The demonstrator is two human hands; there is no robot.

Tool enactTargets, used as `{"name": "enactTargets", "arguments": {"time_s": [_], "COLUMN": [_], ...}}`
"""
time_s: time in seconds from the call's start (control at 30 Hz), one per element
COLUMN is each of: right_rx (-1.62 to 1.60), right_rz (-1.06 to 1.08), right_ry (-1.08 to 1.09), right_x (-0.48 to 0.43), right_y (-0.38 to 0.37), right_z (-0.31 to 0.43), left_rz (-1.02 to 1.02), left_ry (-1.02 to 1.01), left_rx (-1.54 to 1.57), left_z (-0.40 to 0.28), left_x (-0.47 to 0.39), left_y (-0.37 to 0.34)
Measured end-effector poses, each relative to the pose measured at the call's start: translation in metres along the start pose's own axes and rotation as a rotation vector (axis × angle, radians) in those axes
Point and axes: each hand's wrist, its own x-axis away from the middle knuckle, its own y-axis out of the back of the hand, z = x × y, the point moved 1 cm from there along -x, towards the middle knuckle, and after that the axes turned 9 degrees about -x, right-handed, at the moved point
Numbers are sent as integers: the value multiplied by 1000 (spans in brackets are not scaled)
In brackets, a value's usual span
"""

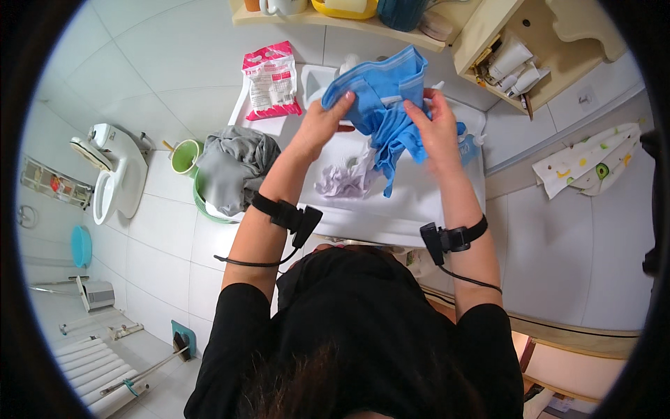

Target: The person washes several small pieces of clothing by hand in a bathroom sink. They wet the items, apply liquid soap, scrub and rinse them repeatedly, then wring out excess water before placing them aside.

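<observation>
A blue cloth garment [384,99] with pale trim along its band is stretched between my two hands above a white sink [419,194]. My left hand [325,123] grips its left edge, thumb on top. On the other side my right hand [433,123] pinches the cloth near a pale strip, and part of the garment hangs crumpled below. Under it, a crumpled white-lilac cloth [348,178] lies in the sink. Black straps with small devices circle both forearms.
At the sink's back left stands a pink-and-white packet [271,81]. Grey cloth [238,157] fills a green basket [201,201] at left, beside a green bucket [186,157]. A wooden shelf [340,21] overhangs the back; a blue bottle [469,149] stands at right.
</observation>
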Motion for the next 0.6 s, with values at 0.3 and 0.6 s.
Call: {"name": "enactTargets", "arguments": {"time_s": [0.3,0.6], "right_rx": [472,539], "right_rz": [61,132], "right_ry": [138,111], "right_x": [-8,-1], "right_y": [61,80], "right_z": [18,-5], "left_rz": [-231,-366], "left_ry": [44,52], "left_rx": [-7,37], "left_z": [-27,-14], "left_x": [-14,-8], "left_y": [41,70]}}
